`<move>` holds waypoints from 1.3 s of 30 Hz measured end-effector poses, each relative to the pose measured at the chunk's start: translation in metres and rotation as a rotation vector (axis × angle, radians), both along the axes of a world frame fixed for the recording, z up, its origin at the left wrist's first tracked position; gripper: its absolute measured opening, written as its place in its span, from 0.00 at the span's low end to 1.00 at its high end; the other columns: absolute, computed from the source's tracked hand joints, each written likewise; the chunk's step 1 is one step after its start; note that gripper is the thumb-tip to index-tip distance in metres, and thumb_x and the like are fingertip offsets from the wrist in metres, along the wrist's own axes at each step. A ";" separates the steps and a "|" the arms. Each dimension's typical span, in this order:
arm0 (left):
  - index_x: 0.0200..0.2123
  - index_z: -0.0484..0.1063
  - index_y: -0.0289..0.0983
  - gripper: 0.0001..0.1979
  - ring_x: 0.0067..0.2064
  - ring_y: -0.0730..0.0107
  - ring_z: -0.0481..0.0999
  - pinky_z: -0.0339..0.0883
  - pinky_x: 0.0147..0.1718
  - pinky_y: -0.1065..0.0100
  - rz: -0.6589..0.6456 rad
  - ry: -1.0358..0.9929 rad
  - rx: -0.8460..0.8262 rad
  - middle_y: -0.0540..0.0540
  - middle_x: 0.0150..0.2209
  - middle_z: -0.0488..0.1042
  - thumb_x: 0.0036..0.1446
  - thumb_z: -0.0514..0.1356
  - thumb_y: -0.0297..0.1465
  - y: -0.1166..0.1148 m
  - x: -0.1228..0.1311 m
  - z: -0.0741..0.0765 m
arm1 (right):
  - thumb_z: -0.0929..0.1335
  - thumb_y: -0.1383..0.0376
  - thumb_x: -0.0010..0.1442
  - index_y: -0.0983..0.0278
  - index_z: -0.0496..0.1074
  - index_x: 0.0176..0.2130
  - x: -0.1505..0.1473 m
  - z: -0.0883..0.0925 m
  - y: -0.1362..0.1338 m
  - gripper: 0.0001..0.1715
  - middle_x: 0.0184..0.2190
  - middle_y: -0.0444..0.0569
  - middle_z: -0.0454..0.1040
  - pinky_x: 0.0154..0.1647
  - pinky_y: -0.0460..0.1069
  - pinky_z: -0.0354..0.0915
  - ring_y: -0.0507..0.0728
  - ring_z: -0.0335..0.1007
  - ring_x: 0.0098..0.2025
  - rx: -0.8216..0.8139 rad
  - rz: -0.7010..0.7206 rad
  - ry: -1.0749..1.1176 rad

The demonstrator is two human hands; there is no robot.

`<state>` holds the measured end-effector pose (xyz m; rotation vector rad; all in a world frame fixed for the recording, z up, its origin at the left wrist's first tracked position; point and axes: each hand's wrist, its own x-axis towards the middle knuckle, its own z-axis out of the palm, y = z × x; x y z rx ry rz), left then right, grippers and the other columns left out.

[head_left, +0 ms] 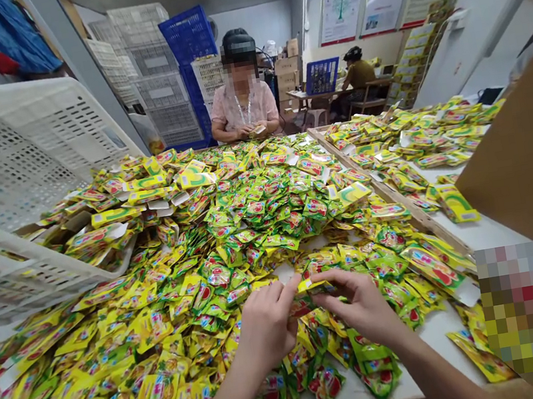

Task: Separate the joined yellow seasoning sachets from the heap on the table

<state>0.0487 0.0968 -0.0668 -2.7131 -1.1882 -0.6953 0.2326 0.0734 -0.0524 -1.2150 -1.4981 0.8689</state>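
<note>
Left hand point(266, 326) and right hand point(359, 306) pinch a yellow sachet point(313, 284).
It is gripped at the fingertips, just above a heap of sachets point(231, 232) on a white table point(437, 334); a co-worker point(242, 95) sits across, a white crate point(11, 152) to the left.

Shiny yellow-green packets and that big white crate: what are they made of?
The yellow-green packets look like thin, glossy plastic film: they bend and catch the light. The white crate looks like stiff, moulded plastic with a dull finish and neat slots in its walls.
</note>
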 end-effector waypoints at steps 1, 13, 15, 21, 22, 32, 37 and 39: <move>0.55 0.62 0.37 0.33 0.36 0.59 0.75 0.70 0.32 0.62 -0.004 -0.025 -0.029 0.45 0.36 0.75 0.40 0.55 0.23 0.000 0.001 -0.001 | 0.72 0.61 0.50 0.62 0.76 0.35 -0.002 -0.003 0.000 0.11 0.31 0.48 0.79 0.33 0.50 0.71 0.57 0.75 0.32 -0.050 -0.013 0.098; 0.55 0.59 0.39 0.30 0.43 0.58 0.77 0.73 0.39 0.60 0.034 -0.397 -0.207 0.42 0.45 0.75 0.45 0.58 0.28 -0.010 0.009 -0.003 | 0.67 0.56 0.58 0.54 0.78 0.30 -0.023 -0.015 -0.008 0.10 0.31 0.48 0.79 0.55 0.65 0.48 0.67 0.69 0.49 0.323 -0.242 -0.255; 0.55 0.59 0.38 0.29 0.43 0.58 0.77 0.72 0.38 0.60 0.026 -0.387 -0.173 0.41 0.45 0.75 0.47 0.57 0.29 -0.008 0.007 -0.004 | 0.69 0.54 0.55 0.54 0.77 0.32 -0.023 -0.012 -0.007 0.09 0.31 0.47 0.79 0.58 0.68 0.42 0.68 0.68 0.49 0.259 -0.097 -0.288; 0.54 0.62 0.39 0.27 0.41 0.56 0.75 0.69 0.38 0.57 0.052 -0.325 -0.073 0.43 0.41 0.75 0.48 0.59 0.29 -0.001 0.004 -0.001 | 0.71 0.52 0.52 0.61 0.71 0.20 -0.025 -0.002 -0.001 0.18 0.24 0.46 0.74 0.54 0.65 0.54 0.61 0.70 0.36 0.015 -0.033 -0.190; 0.54 0.62 0.39 0.28 0.42 0.55 0.74 0.69 0.40 0.56 0.097 -0.365 -0.072 0.42 0.42 0.75 0.49 0.61 0.31 -0.001 0.004 0.001 | 0.70 0.51 0.52 0.61 0.73 0.23 -0.025 -0.002 0.000 0.17 0.26 0.47 0.75 0.52 0.62 0.59 0.61 0.70 0.36 -0.018 -0.057 -0.088; 0.46 0.63 0.38 0.18 0.44 0.61 0.72 0.67 0.43 0.61 -0.016 -0.666 -0.473 0.43 0.43 0.71 0.53 0.59 0.39 0.002 -0.006 0.011 | 0.70 0.45 0.50 0.62 0.79 0.37 -0.024 0.003 -0.003 0.26 0.37 0.51 0.80 0.50 0.59 0.64 0.63 0.73 0.44 -0.357 0.146 0.283; 0.44 0.63 0.39 0.12 0.43 0.63 0.72 0.66 0.43 0.61 0.061 -0.796 -0.471 0.44 0.40 0.70 0.62 0.44 0.31 0.000 -0.004 0.004 | 0.70 0.49 0.53 0.62 0.78 0.36 -0.025 0.000 -0.003 0.21 0.34 0.51 0.78 0.46 0.57 0.66 0.61 0.72 0.38 -0.196 0.060 0.225; 0.45 0.62 0.38 0.12 0.43 0.64 0.71 0.65 0.44 0.61 0.075 -0.826 -0.442 0.43 0.41 0.70 0.61 0.44 0.30 0.000 -0.002 0.000 | 0.73 0.52 0.50 0.62 0.77 0.37 -0.024 -0.004 -0.002 0.19 0.35 0.51 0.76 0.45 0.56 0.67 0.60 0.71 0.39 -0.050 -0.153 0.204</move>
